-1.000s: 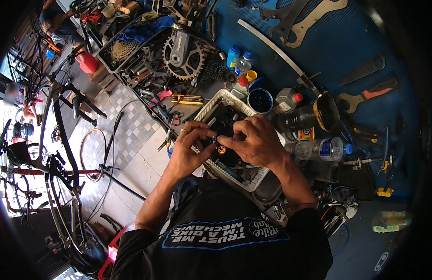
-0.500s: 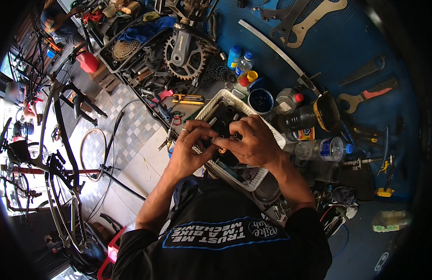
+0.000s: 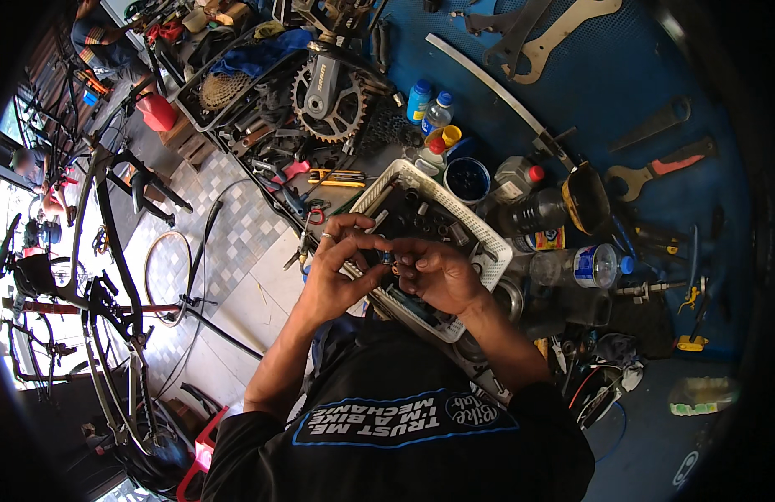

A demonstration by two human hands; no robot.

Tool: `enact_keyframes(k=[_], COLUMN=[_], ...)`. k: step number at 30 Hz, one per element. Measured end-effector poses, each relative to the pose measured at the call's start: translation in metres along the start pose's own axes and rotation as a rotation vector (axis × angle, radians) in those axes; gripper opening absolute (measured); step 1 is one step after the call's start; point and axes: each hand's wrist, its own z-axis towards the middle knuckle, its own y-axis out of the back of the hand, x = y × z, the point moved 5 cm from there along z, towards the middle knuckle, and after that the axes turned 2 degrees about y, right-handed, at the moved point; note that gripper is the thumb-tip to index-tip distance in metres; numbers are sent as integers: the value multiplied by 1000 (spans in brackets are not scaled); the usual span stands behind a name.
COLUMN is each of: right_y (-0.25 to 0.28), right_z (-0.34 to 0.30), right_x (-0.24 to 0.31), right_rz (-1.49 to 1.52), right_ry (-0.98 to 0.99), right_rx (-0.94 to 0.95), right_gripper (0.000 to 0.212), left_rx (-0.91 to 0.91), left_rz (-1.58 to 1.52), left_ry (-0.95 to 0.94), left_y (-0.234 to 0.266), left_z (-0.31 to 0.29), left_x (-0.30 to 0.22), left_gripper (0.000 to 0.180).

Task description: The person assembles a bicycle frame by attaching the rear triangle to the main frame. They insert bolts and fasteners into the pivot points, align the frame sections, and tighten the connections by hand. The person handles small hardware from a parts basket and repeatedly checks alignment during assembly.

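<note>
left grip [image 3: 341, 266] is drawn together at thumb and forefinger, pinching a small dark part [image 3: 387, 258] with a bluish glint, held above the left side of the white basket [image 3: 498, 253]. right grip [image 3: 443, 274] meets it there with bent fingers; whether they squeeze the part too or only steady it, i cannot tell, as the fingers cover the contact. the part is too small to make out its kind.

just under the fingers, over the same side of the basket, an orange piece [image 3: 397, 270] peeks out; i cannot tell if it lies loose or is held. deeper in the basket sit dark fittings [image 3: 429, 222]. an open tub [image 3: 468, 181] with a dark filling stands just beyond the basket's far right rim, a clear bottle with a blue cap [image 3: 588, 266] lies to the right of the basket, and a yellow-handled tool [image 3: 339, 178] lies beyond it to the left.

to handle the part well, i'd let the left pinch be the fixed side and leave any fine turning to the right fingertips, with light pressure so it doesn't squirt away. working low over the basket seems wise: a slip would likely land inside, though among dark fittings it could be hard to spot. opening the right fingers a little would give a clearer view.
</note>
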Motion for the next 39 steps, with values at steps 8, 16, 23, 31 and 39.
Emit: enact_keyframes(k=[8, 16, 23, 31, 39], right_y=[-6, -53, -63, -17, 5], right_z=[-2, -19, -5, -2, 23], right_x=[7, 40, 46, 32, -30], right_rz=[-243, -1825, -2103, -1554, 208], right_ry=[70, 859, 991, 830, 20], right_rx=[-34, -58, 109, 123, 179], right_gripper=[56, 52, 46, 44, 56], left_rx=[-77, -16, 116, 4, 59], left_rz=[67, 264, 297, -17, 8], left_ry=[-29, 0, -4, 73, -71], left_y=[2, 3, 2, 14, 6], left_z=[-2, 4, 10, 6, 8], left_x=[7, 5, 0, 6, 0], left_gripper=[42, 36, 35, 39, 39])
